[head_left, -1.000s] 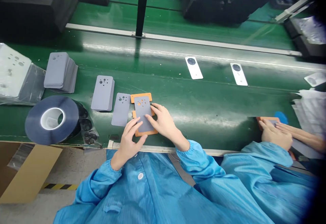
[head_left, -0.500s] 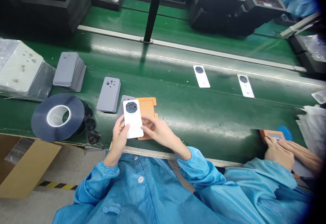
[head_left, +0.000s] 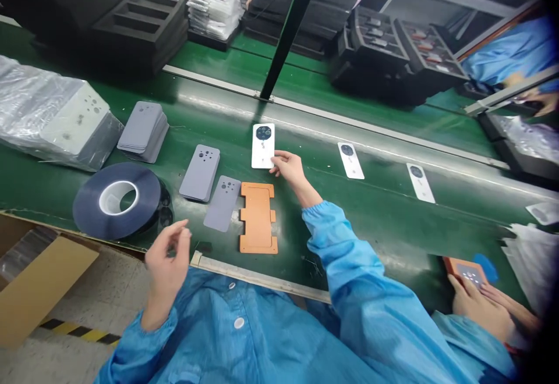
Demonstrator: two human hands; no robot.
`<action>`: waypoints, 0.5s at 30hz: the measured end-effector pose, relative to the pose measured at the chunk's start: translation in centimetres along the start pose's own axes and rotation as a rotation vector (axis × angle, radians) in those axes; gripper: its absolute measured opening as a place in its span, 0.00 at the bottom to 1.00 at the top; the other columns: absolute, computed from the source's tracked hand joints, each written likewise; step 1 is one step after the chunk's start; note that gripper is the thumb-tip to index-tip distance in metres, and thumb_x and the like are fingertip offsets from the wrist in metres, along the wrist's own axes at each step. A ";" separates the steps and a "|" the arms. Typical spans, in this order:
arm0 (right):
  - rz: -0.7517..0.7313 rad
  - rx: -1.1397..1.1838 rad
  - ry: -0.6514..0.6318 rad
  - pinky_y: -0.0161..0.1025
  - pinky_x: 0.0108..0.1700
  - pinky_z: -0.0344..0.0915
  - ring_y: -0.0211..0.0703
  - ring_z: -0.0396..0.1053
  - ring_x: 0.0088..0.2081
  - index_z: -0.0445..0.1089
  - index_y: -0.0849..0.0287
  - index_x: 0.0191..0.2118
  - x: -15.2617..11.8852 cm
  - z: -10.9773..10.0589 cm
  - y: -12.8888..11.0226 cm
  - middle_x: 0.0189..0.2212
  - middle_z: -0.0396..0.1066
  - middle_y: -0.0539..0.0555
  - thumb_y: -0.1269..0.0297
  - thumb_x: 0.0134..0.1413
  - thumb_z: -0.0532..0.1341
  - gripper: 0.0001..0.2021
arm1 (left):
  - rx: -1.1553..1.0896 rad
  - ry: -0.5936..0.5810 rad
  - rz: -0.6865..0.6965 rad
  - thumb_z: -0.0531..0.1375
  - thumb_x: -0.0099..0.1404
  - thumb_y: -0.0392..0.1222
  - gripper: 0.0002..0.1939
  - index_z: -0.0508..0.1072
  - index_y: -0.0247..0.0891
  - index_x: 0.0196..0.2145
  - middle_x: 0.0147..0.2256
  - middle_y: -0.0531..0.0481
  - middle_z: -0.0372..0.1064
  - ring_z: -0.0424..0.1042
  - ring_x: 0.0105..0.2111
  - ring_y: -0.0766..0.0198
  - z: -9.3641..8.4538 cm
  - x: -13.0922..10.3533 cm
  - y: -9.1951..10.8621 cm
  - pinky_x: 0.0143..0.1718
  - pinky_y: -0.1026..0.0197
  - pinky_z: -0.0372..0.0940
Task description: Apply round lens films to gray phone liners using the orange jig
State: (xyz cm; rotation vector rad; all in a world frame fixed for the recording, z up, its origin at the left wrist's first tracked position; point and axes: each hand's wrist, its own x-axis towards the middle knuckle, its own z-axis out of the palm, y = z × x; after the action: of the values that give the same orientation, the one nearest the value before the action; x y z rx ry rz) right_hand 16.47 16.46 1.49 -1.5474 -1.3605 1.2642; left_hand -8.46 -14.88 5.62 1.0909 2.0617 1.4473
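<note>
My right hand [head_left: 289, 169] reaches out over the green bench and pinches the lower right corner of a white phone back cover [head_left: 263, 152] with a round dark camera area. My left hand [head_left: 170, 259] is at the bench's front edge, its fingers loosely bent and apart, with nothing visible in them. Between the hands lies an orange notched jig [head_left: 257, 221], with no cover on it. Left of the jig is a single grey sheet [head_left: 222, 203] with holes. Farther left stands a stack of similar grey sheets [head_left: 200, 171].
A dark film roll [head_left: 87, 198] and another grey stack [head_left: 142, 125] lie left, near a plastic-wrapped pile [head_left: 56, 116]. Two white covers [head_left: 350, 162] [head_left: 420, 183] lie right. A co-worker's hands [head_left: 480, 308] hold an orange jig. A black post [head_left: 283, 46] stands behind.
The white cover moved from above the orange jig, held in both hands, to farther back on the bench in my right hand. My left hand let go and drew back leftward.
</note>
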 end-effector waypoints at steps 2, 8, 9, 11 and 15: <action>0.010 -0.028 0.046 0.27 0.19 0.67 0.35 0.74 0.22 0.73 0.70 0.51 3.1 -0.2 -0.2 0.31 0.79 0.56 0.74 0.59 0.64 0.14 | 0.130 0.135 0.006 0.62 0.71 0.51 0.15 0.81 0.38 0.46 0.35 0.47 0.78 0.75 0.32 0.60 -2.2 -0.1 -0.9 0.37 0.59 0.69; 0.020 -0.156 0.110 0.30 0.25 0.74 0.36 0.76 0.25 0.72 0.71 0.49 7.1 0.0 -0.1 0.33 0.79 0.60 0.75 0.61 0.62 0.11 | 0.417 0.111 -0.080 0.61 0.68 0.55 0.16 0.81 0.40 0.41 0.36 0.46 0.78 0.75 0.34 0.57 -5.5 -0.1 -3.8 0.39 0.57 0.68; 0.020 -0.189 0.116 0.30 0.26 0.74 0.36 0.77 0.26 0.72 0.71 0.49 7.2 0.0 0.0 0.35 0.79 0.61 0.74 0.61 0.62 0.11 | 0.393 0.059 -0.107 0.61 0.68 0.56 0.17 0.81 0.40 0.39 0.37 0.46 0.79 0.76 0.35 0.56 -5.5 -0.2 -4.1 0.39 0.57 0.69; 0.010 -0.266 0.124 0.31 0.28 0.76 0.37 0.78 0.28 0.72 0.70 0.50 7.2 -0.3 0.1 0.38 0.79 0.61 0.72 0.62 0.63 0.12 | 0.288 -0.029 -0.172 0.59 0.69 0.58 0.19 0.81 0.40 0.39 0.35 0.46 0.80 0.77 0.34 0.55 -5.2 -0.2 -4.4 0.38 0.58 0.70; -0.065 -0.499 0.130 0.37 0.36 0.78 0.41 0.80 0.33 0.73 0.67 0.55 5.5 -0.8 0.0 0.46 0.78 0.63 0.64 0.62 0.63 0.18 | 0.132 -0.123 -0.219 0.59 0.68 0.60 0.23 0.81 0.37 0.41 0.28 0.48 0.77 0.76 0.29 0.58 -3.8 -0.1 -3.9 0.35 0.59 0.71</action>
State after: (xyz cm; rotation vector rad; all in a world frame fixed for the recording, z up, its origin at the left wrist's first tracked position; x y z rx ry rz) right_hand 17.08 21.89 0.52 -1.8585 -1.7089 0.7992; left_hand -12.46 -17.87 3.54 0.9430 2.1378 1.1257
